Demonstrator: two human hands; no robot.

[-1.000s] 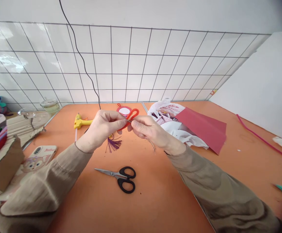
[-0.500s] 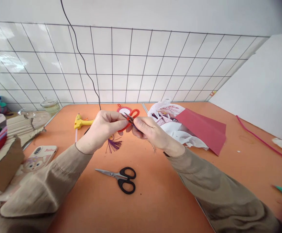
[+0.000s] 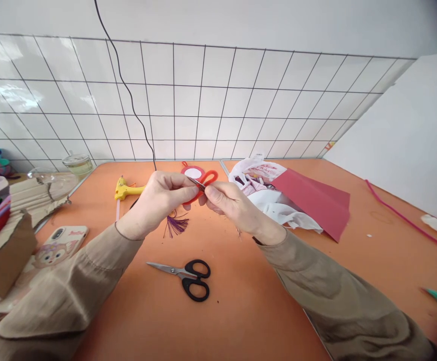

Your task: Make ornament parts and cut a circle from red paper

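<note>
My left hand [image 3: 171,193] is closed, with thumb and forefinger pinching a red fuzzy pipe cleaner [image 3: 211,176] bent into a loop. My right hand [image 3: 230,199] grips a small metal tool with slim pointed jaws [image 3: 196,183], which look like pliers; its handles are hidden in the palm. The jaws lie across the pipe cleaner, close to my left fingertips. Just behind the hands is a red round piece with a white centre [image 3: 193,172]. A purple tassel [image 3: 176,224] lies below my left hand. Black-handled scissors [image 3: 188,276] rest nearer to me on the orange table [image 3: 248,301].
A yellow glue gun [image 3: 128,190] stands left of my hands. At the left are a phone [image 3: 62,245] and cardboard [image 3: 5,255]. A white plastic bag [image 3: 274,203] and red sheet [image 3: 316,200] lie to the right, with a pink pipe cleaner [image 3: 402,216] beyond.
The tool's pointed jaws were spread apart and have come together at the pipe cleaner. The red loop has shifted very slightly to the right. Both hands stay in nearly the same place.
</note>
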